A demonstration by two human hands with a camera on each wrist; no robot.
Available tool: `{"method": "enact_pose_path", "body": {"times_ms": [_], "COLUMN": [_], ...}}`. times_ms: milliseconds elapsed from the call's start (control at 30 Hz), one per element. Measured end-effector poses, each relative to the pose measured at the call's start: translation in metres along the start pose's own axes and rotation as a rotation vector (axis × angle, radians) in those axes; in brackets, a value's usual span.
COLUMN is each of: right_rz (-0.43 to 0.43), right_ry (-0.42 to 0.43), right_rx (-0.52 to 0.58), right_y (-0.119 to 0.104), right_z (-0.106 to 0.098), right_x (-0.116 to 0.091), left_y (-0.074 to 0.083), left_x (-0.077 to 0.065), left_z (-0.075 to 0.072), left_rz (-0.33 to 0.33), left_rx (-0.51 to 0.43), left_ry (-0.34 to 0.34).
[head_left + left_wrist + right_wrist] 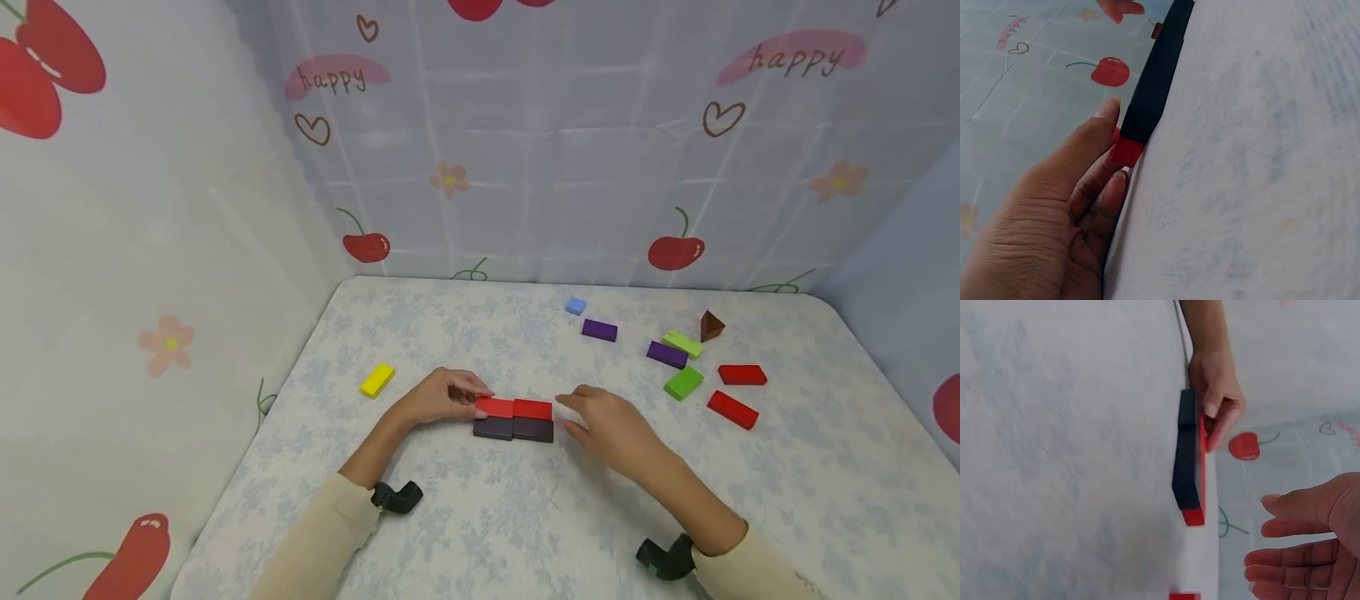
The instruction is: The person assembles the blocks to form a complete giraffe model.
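Two red blocks, a left red block (495, 407) and a right red block (533, 409), lie end to end behind two dark blocks (533, 430), forming a small rectangle on the table. My left hand (442, 396) pinches the left red block at its outer end, thumb near the front corner and fingers behind. In the left wrist view that red block (1127, 152) shows between thumb and fingers, beside a dark block (1150, 94). Just off the rectangle's right end, my right hand (611, 425) holds nothing; its fingers (1291, 557) are extended, apart from the thumb.
A yellow block (377, 380) lies to the left. Rightward are purple blocks (600, 331), green blocks (683, 383), two more red blocks (732, 410) and a brown triangular block (712, 326). A small blue block (575, 306) sits near the back edge, before a printed curtain (525, 167).
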State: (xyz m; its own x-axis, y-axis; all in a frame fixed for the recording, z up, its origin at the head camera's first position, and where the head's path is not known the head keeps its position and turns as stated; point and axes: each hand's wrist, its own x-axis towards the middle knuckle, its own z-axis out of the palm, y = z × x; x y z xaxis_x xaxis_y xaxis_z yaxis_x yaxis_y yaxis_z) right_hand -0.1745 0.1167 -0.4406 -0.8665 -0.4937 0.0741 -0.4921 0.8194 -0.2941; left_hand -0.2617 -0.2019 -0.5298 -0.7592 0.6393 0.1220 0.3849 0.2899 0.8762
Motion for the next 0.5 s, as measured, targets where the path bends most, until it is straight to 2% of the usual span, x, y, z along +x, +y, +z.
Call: {"method": "enact_pose_path", "body": {"times_ms": [133,233,500], "right_rz": [0.065,0.132,0.265], "right_ry": [0.054,0.064,0.084], "right_rx": [-0.004,-0.03,-0.082], "right_y": [0.023,0.046,0.115], "right_z": [-0.023,-0.034,-0.043], "right_x": [-0.007,-0.017,-0.058], "left_y": [0.001,0.003,0.004], "left_x": [0.0,-0.001,-0.001], "left_z": [-0.001,-0.002,-0.001], "left_rz": [0.003,0.0,0.007], "left_rx": [0.001,0.013,0.022], "left_ry": [-0.003,-0.009,-0.017]}}
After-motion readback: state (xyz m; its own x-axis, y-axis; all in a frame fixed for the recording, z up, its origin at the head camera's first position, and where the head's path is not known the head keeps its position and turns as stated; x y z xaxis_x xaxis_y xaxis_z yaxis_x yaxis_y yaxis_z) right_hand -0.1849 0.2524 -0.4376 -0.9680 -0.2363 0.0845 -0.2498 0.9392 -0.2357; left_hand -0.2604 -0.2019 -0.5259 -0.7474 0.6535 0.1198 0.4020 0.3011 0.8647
